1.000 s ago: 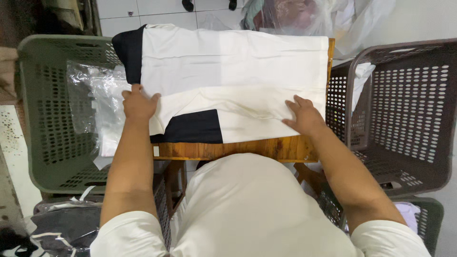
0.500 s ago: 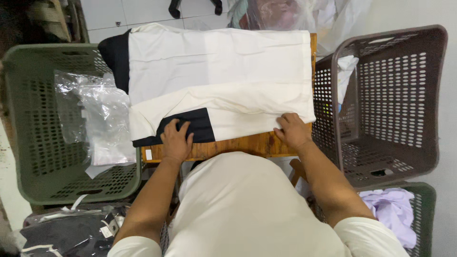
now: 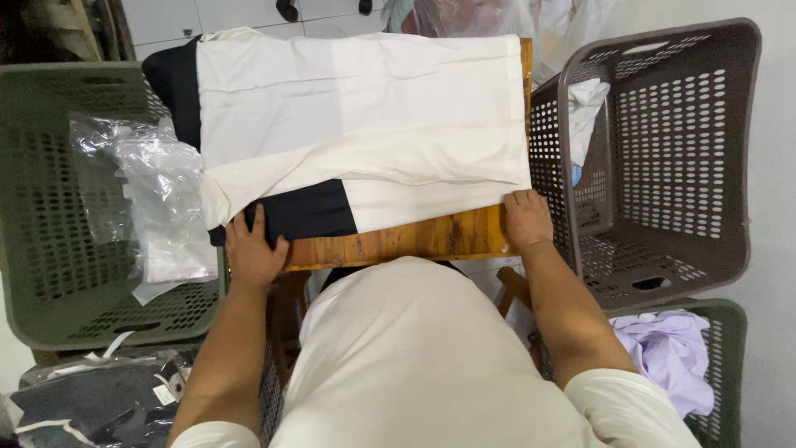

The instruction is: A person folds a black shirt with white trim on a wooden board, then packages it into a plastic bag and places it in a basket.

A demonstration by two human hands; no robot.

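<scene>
Both hands lie flat and grip nothing, left hand (image 3: 253,253) on the shirt (image 3: 365,124)'s near-left corner, right hand (image 3: 526,220) at its near-right edge, so I'd pinch both corners evenly before folding.

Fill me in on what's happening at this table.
A person is handling a cream and black garment spread flat on a wooden table. The left hand rests on its near black corner, the right hand on its near right edge. A green basket holds clear plastic bags; a brown basket stands right.
</scene>
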